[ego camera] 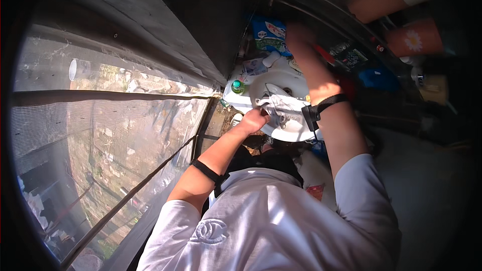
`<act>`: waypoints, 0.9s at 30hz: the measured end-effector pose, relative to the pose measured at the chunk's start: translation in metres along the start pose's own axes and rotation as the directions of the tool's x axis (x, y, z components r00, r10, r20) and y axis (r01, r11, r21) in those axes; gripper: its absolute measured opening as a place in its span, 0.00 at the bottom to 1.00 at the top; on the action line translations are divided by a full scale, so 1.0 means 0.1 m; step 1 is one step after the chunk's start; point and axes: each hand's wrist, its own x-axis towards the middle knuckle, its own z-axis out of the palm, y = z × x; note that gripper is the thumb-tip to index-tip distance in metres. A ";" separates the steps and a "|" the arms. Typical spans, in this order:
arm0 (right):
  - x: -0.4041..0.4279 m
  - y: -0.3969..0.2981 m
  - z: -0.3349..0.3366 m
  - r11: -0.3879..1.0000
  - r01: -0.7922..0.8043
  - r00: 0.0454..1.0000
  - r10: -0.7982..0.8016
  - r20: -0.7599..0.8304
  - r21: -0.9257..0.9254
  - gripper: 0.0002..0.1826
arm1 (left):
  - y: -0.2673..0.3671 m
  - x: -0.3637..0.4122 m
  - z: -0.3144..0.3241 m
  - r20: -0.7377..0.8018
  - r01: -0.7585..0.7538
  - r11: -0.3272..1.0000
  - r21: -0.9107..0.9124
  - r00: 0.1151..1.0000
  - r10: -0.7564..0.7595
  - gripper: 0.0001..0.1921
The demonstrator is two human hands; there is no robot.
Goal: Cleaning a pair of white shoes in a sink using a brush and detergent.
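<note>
Below me is a white washbasin (278,134) with a drain hole, and a white and grey shoe (278,99) lies in it. My left hand (257,120) is closed at the basin's near left rim, its fingers on the shoe's near end. Stretched past the basin's far right side, my right hand (299,34) is blurred and in shadow beside a blue and green plastic packet (269,35). Whether it holds anything cannot be told. On the basin's left ledge stands a small green bottle with a teal cap (237,87).
A screened window (113,131) runs along the left. A white object (271,59) and a clear packet (255,67) lie at the basin's back. Dark packets (350,55), a blue item (378,78) and orange containers (414,39) are at the right. Another shoe (236,119) is below the basin's left side.
</note>
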 end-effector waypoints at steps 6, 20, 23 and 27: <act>-0.95 0.00 -0.78 0.992 0.106 0.992 -0.101 -0.074 0.063 0.15 | 0.41 -0.12 -0.34 -0.026 -0.214 0.973 0.092 0.976 0.217 0.12; -2.51 0.71 -1.35 0.798 0.165 0.980 -0.199 -0.005 0.580 0.18 | 0.99 -0.06 -0.46 -0.360 -0.575 0.748 -0.330 0.810 0.464 0.29; -2.70 0.86 -1.38 0.788 0.068 0.981 -0.164 0.102 0.612 0.22 | 0.85 -0.03 -0.37 -0.158 -0.419 0.715 -0.560 0.901 0.405 0.13; -3.06 1.42 -0.81 0.640 -0.105 0.989 -0.011 0.146 0.761 0.34 | 0.85 -0.14 -0.22 -0.051 -0.177 0.460 -0.870 0.961 0.273 0.12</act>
